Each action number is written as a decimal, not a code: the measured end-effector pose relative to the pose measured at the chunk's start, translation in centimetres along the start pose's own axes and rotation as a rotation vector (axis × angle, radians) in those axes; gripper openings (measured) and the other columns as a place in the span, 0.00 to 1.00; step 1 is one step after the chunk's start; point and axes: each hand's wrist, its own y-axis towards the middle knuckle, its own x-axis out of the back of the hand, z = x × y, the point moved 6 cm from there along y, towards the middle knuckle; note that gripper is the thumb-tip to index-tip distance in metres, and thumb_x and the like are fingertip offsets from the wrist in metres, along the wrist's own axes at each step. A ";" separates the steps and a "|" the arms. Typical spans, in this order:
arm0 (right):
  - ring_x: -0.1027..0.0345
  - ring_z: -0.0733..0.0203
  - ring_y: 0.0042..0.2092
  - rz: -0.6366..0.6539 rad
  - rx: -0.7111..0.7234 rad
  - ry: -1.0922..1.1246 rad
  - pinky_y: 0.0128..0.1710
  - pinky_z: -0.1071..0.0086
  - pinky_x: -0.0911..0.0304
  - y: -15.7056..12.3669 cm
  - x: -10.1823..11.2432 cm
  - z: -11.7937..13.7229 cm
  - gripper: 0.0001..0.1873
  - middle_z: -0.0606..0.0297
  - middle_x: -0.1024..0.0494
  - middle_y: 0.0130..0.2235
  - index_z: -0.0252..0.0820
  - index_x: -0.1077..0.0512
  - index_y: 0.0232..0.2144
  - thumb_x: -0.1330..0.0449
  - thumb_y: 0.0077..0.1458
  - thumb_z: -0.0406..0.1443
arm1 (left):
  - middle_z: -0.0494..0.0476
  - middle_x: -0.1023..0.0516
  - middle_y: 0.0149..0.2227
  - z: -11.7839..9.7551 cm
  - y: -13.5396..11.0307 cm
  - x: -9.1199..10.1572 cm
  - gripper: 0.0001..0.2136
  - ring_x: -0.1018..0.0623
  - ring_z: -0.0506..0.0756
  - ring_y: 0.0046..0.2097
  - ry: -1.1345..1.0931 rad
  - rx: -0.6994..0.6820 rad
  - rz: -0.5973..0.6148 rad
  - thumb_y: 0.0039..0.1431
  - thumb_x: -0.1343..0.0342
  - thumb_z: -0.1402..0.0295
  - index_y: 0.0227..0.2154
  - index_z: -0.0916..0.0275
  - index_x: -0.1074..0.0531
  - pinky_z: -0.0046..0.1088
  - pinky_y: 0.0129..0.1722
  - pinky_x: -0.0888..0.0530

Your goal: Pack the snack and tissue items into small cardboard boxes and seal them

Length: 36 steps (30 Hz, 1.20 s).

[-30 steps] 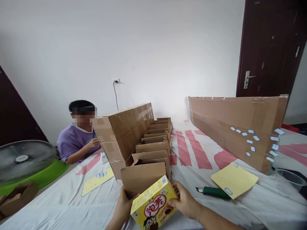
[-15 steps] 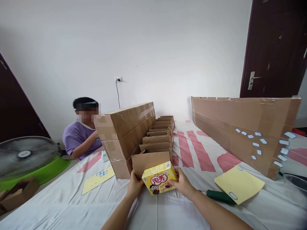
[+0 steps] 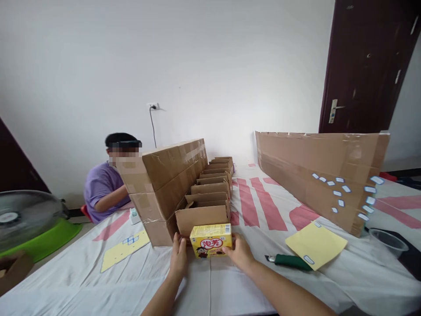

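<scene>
A yellow snack box [image 3: 211, 242] with red lettering and a cartoon figure sits upright in front of the nearest open cardboard box [image 3: 200, 218]. My right hand [image 3: 242, 254] grips its right end, thumb on the front face. To the left of the snack box, my left hand [image 3: 178, 255] is open, fingers stretched forward near the lower left corner of the cardboard box. Whether those fingertips touch the cardboard, I cannot tell. Behind, more open cardboard boxes [image 3: 210, 189] run in a row toward the wall, beside a tall stack of taped cartons [image 3: 158, 188].
A green-handled utility knife [image 3: 292, 262] lies right of my right hand, near a yellow sheet [image 3: 316, 245]. A cardboard panel [image 3: 296, 162] with small labels stands at the right, by a clear plastic bowl [image 3: 388, 241]. At the left are another yellow sheet [image 3: 123, 250], a seated person [image 3: 105, 188] and a fan [image 3: 29, 219].
The snack box has gone from tilted to level and lower, in front of the cardboard box. My left hand's fingers have straightened. The view has shifted to the right.
</scene>
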 end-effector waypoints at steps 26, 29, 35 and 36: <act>0.33 0.61 0.34 0.198 -0.120 0.679 0.31 0.70 0.42 8.5 -1.9 -0.6 0.18 0.69 0.28 0.31 0.43 0.33 0.34 0.34 0.40 0.43 | 0.64 0.33 0.52 -2.3 -3.8 -1.2 0.40 0.28 0.65 0.51 0.042 -0.092 0.024 0.46 0.39 0.50 0.59 0.59 0.49 0.50 0.51 0.30; 0.36 0.63 0.31 0.206 -0.105 0.721 0.30 0.70 0.44 8.7 -2.2 -0.9 0.20 0.71 0.31 0.28 0.43 0.34 0.30 0.33 0.37 0.45 | 0.63 0.32 0.50 -2.3 -3.7 -1.2 0.40 0.27 0.65 0.49 0.046 -0.083 0.009 0.44 0.39 0.49 0.58 0.59 0.47 0.50 0.51 0.29; 0.41 0.65 0.28 0.175 -0.064 0.739 0.28 0.71 0.47 9.0 -2.3 -1.0 0.16 0.73 0.33 0.25 0.43 0.36 0.25 0.35 0.37 0.43 | 0.63 0.30 0.48 -2.6 -3.8 -1.2 0.40 0.25 0.64 0.47 0.066 -0.065 -0.006 0.43 0.38 0.50 0.57 0.60 0.45 0.48 0.48 0.27; 0.41 0.65 0.28 0.163 -0.060 0.733 0.28 0.71 0.46 9.0 -2.3 -1.0 0.15 0.73 0.34 0.25 0.43 0.37 0.25 0.35 0.38 0.42 | 0.63 0.30 0.48 -2.6 -3.8 -1.2 0.39 0.25 0.63 0.47 0.060 -0.068 -0.009 0.43 0.38 0.50 0.57 0.60 0.45 0.47 0.48 0.27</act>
